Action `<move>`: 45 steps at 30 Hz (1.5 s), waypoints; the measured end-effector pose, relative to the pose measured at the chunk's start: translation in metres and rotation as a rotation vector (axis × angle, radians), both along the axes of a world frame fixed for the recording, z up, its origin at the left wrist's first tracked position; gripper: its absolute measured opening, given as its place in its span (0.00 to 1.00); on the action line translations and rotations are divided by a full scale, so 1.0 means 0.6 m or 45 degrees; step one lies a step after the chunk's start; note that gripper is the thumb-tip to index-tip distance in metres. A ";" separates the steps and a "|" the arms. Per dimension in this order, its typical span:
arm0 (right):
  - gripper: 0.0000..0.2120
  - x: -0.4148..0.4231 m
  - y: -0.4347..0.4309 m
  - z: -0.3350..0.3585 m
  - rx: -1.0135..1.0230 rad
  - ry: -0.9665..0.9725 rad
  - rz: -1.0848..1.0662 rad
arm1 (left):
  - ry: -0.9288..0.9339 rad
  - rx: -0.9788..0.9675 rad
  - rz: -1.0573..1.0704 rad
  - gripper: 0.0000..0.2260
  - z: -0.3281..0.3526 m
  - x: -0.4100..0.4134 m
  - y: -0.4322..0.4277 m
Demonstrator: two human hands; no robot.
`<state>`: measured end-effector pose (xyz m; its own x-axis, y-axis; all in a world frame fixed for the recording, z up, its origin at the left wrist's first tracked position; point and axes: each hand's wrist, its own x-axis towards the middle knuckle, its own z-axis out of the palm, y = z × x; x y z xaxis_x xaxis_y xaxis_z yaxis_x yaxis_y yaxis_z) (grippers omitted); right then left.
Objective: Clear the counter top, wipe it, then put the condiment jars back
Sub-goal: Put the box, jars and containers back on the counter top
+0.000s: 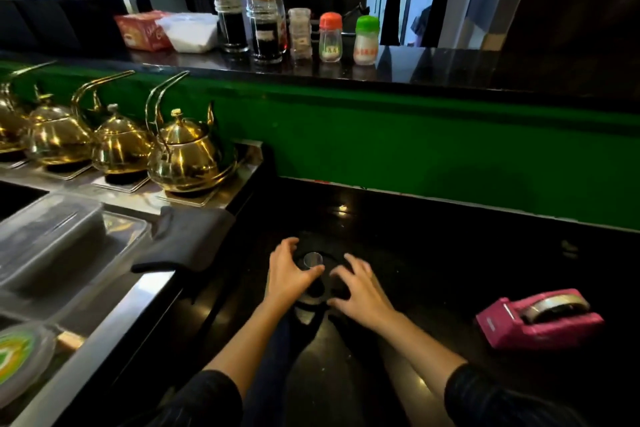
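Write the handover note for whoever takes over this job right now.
Left hand: on what looks like a dark cloth, fingers bent beside a small clear round thing; grip unclear.
Right hand: fingers spread on the cloth, holding nothing.
Jars: five in a row on the upper ledge, off the lower counter.
Done: the jars seem cleared.
Left: move the tape dispenser off the counter, wipe, put the jars back.

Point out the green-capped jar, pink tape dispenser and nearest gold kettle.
green-capped jar [365, 49]: head view, white body.
pink tape dispenser [502, 329]: head view, pink base.
nearest gold kettle [183, 163]: head view, belly.
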<state>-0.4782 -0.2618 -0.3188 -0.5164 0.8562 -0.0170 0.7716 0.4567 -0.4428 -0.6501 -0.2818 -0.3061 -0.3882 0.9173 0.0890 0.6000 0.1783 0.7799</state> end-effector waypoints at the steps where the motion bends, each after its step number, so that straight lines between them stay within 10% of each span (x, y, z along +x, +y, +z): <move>1: 0.21 -0.002 -0.013 -0.012 -0.063 -0.021 0.004 | 0.024 -0.061 -0.033 0.33 -0.012 0.002 -0.010; 14: 0.05 0.022 -0.024 0.019 -0.020 0.225 -0.060 | -0.010 0.017 -0.238 0.13 0.023 0.034 0.005; 32: 0.08 0.166 0.092 0.456 0.580 0.427 -0.142 | 0.113 0.746 -0.491 0.15 0.507 0.152 0.188; 45: 0.08 0.185 0.267 0.539 0.501 0.428 -0.344 | 0.070 0.585 -0.361 0.15 0.573 0.212 0.358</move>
